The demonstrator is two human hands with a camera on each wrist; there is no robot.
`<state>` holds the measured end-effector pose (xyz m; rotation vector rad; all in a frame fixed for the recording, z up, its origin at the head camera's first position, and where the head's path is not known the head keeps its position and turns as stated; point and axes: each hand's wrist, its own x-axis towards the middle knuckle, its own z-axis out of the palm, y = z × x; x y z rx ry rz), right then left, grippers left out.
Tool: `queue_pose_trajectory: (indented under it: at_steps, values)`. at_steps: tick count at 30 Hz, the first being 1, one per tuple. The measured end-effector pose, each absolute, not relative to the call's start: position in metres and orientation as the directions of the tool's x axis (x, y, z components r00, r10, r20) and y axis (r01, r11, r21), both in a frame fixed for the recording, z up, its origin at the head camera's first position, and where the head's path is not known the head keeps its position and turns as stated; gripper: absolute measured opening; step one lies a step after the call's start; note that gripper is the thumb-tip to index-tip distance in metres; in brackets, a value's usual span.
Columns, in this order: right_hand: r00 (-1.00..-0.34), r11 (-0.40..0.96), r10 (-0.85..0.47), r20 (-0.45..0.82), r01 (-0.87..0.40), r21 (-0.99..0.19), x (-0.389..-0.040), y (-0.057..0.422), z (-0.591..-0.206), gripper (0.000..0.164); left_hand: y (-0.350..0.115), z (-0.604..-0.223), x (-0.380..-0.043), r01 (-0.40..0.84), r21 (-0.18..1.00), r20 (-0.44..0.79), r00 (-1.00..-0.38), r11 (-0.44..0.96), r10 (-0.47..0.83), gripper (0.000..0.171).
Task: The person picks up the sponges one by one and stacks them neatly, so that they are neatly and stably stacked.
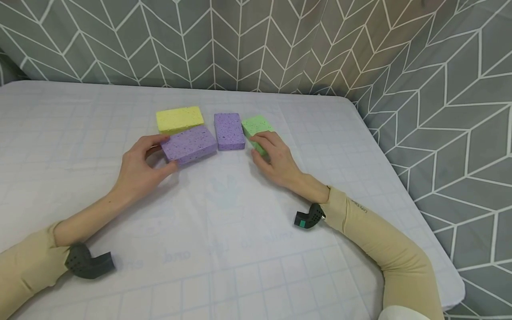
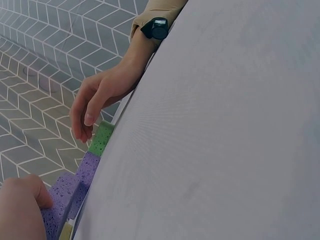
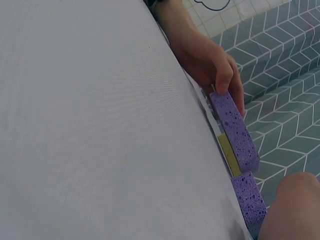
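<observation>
My left hand (image 1: 140, 164) grips a purple sponge (image 1: 190, 144) by its left end, thumb on the near side and fingers on the far side. In the right wrist view this purple sponge (image 3: 235, 132) is held tilted above the table surface. A yellow sponge (image 1: 180, 119) lies just behind it, partly covered. A second purple sponge (image 1: 229, 131) lies flat to its right, beside a green sponge (image 1: 256, 126). Over the green sponge is my right hand (image 1: 276, 158), its fingers loosely bent and overlapping it. The left wrist view shows that hand's thumb apart from the green sponge (image 2: 102, 137).
A white cloth with pale grid lines covers the table (image 1: 224, 213). Its right edge slopes toward a grey curtain (image 1: 460, 146) with white lines, which also hangs behind the table. Each sleeve carries a black wrist camera (image 1: 89, 263) close to the table.
</observation>
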<state>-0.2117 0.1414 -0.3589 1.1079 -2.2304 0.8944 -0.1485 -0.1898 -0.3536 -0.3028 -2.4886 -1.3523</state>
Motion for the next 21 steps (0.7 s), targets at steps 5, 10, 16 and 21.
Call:
queue_pose_trajectory:
  at_steps: [5, 10, 16, 21]
  values:
    - [-0.545, 0.453, -0.506, 0.668, -0.827, -0.331, -0.2119, 0.1415, -0.3591, 0.029, -0.1892, -0.3546, -0.1483, 0.364, 0.797, 0.377, -0.923, 0.482, 0.073, 0.06]
    - [-0.547, 0.451, -0.513, 0.661, -0.827, -0.335, -0.2119, 0.1419, -0.3593, 0.029, -0.1887, -0.3554, -0.1483, 0.408, 0.794, 0.398, -0.909, 0.45, 0.121, 0.063]
    - [-0.542, 0.444, -0.521, 0.66, -0.832, -0.333, -0.212, 0.1414, -0.3594, 0.029, -0.1882, -0.355, -0.1474, 0.411, 0.801, 0.395, -0.909, 0.436, 0.133, 0.064]
    - [-0.538, 0.442, -0.527, 0.658, -0.835, -0.329, -0.2119, 0.1407, -0.359, 0.03, -0.1879, -0.3549, -0.147, 0.415, 0.802, 0.398, -0.908, 0.431, 0.133, 0.064]
